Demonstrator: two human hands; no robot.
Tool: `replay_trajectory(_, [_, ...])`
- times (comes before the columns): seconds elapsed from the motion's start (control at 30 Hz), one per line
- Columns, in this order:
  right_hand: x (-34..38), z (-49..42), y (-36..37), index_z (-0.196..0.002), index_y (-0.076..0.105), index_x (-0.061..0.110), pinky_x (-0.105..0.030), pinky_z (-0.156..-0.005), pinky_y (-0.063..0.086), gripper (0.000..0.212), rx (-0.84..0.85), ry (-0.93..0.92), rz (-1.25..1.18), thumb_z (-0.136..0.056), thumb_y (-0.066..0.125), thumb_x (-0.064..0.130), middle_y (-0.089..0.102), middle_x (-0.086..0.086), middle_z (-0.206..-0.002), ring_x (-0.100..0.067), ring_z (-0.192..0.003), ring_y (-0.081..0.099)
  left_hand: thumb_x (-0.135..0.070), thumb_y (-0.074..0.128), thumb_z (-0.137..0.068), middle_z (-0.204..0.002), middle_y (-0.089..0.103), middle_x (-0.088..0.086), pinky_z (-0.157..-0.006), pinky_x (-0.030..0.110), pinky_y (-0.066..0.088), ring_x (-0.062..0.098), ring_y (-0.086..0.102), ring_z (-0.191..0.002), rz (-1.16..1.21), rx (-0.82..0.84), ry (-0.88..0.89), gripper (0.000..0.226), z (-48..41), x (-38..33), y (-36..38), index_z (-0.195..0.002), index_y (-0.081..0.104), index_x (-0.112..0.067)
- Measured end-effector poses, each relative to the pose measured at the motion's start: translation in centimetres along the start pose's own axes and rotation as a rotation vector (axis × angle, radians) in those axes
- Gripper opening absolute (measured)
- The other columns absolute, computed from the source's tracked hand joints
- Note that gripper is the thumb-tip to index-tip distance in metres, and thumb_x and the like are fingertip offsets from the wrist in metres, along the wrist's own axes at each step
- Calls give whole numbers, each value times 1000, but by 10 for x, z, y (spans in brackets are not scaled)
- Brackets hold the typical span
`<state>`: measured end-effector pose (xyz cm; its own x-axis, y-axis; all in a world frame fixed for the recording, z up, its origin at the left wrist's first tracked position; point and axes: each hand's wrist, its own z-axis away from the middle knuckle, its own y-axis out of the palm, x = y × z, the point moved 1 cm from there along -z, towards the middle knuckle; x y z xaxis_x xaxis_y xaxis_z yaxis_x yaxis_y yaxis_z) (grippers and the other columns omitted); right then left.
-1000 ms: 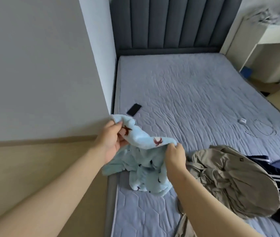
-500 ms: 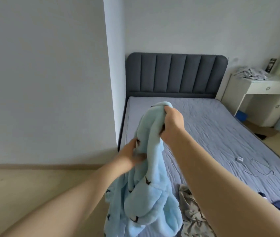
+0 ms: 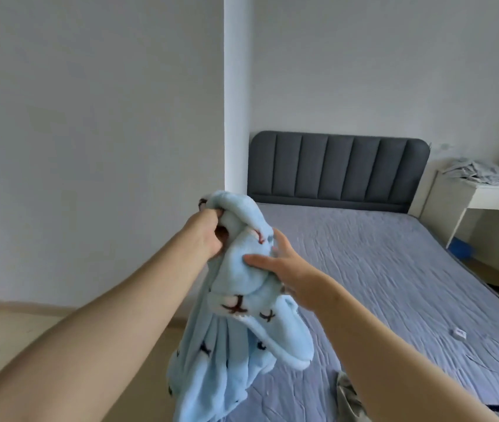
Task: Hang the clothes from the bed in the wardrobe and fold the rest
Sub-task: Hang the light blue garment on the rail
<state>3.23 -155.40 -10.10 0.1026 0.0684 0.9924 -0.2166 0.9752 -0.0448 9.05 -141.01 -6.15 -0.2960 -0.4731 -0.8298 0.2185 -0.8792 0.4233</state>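
Note:
A fluffy light-blue garment [image 3: 236, 345] with small dark embroidered marks hangs in the air over the bed's near left corner. My left hand [image 3: 207, 233] grips its top edge in a closed fist. My right hand [image 3: 278, 266] holds a bunched fold just below, thumb pressed on the fabric and fingers tucked behind it. The garment's lower part drapes down past the frame's bottom edge. A corner of a khaki garment [image 3: 347, 391] shows on the bed beside my right forearm.
The bed [image 3: 394, 284] has a lilac quilted cover and a dark grey headboard [image 3: 338, 170]. A white charger and cable [image 3: 459, 333] lie on it at right. A white desk [image 3: 491, 193] with crumpled cloth stands at far right. A wall corner [image 3: 236, 117] juts beside the bed.
The garment rose from the bed into the air. My left hand moved up to take the top edge, and my right hand dropped from the top to a lower fold. The view tilted up.

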Motion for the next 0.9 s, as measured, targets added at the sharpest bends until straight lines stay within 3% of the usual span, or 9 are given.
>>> replay_trajectory(0.1, [17, -3, 9, -116, 52, 23, -39, -81, 57, 49, -82, -104, 91, -74, 77, 18, 65, -4, -109, -21, -97, 66, -19, 49, -94, -86, 64, 9, -89, 31, 50, 22, 61, -94, -131, 125, 69, 18, 15, -20, 9, -82, 58, -8])
replay_trajectory(0.2, [32, -6, 16, -104, 60, 16, -37, -79, 57, 27, -164, -178, -47, -79, 71, 12, 70, -7, -99, -20, -90, 68, -25, 48, -95, -69, 63, 2, -65, 24, 52, 14, 62, -69, -157, 309, 182, 21, 32, -35, 5, -82, 58, -12])
replay_trajectory(0.3, [43, -8, 24, -100, 61, 14, -32, -66, 58, 18, -252, -185, -291, -83, 65, 8, 70, -6, -91, -19, -79, 69, -35, 52, -91, -101, 60, -7, -81, 26, 45, 6, 56, -94, -291, 413, 349, 15, 45, -44, -10, -99, 56, -23])
replay_trajectory(0.43, [56, -14, 40, -106, 60, 11, -25, -51, 50, 22, -349, -77, -567, -85, 57, 7, 64, -7, -77, -19, -63, 62, -43, 62, -80, -127, 46, -6, -93, 28, 33, 8, 45, -113, -607, 225, 556, 54, 56, -39, -42, -127, 43, -26])
replay_trajectory(0.5, [60, -18, 52, -117, 56, 10, -30, -57, 49, 31, -338, -25, -671, -86, 56, 9, 63, -12, -89, -21, -68, 60, -53, 67, -62, -131, 44, -6, -91, 31, 37, 12, 45, -118, -633, 208, 475, 83, 63, -33, -59, -134, 34, -29])
replay_trajectory(0.57, [61, -21, 65, -122, 52, 8, -32, -59, 52, 35, -306, -9, -713, -88, 57, 12, 60, -15, -105, -21, -74, 60, -55, 69, -51, -128, 51, -4, -86, 32, 45, 14, 52, -114, -663, 297, 324, 98, 72, -29, -76, -137, 29, -32])
replay_trajectory(0.67, [60, -24, 84, -133, 44, 4, -28, -51, 52, 44, -248, -64, -598, -91, 55, 13, 54, -14, -119, -18, -77, 58, -46, 79, -62, -121, 57, -4, -89, 38, 49, 18, 56, -110, -810, 267, 162, 82, 82, -16, -102, -128, 32, -37])
replay_trajectory(0.77, [63, -22, 103, -131, 47, 9, -21, -45, 52, 40, -193, -57, -570, -92, 55, 14, 58, -10, -113, -16, -77, 57, -26, 74, -77, -109, 63, -1, -83, 36, 52, 17, 61, -98, -965, 124, 89, 54, 83, 1, -122, -124, 49, -20])
replay_trajectory(0.9, [76, -14, 113, -108, 55, 20, -25, -48, 53, 23, -169, 31, -697, -87, 62, 25, 62, -3, -90, -18, -78, 61, -9, 62, -86, -99, 66, 14, -72, 28, 48, 24, 61, -83, -646, -192, 182, 33, 88, -23, -138, -118, 60, -3])
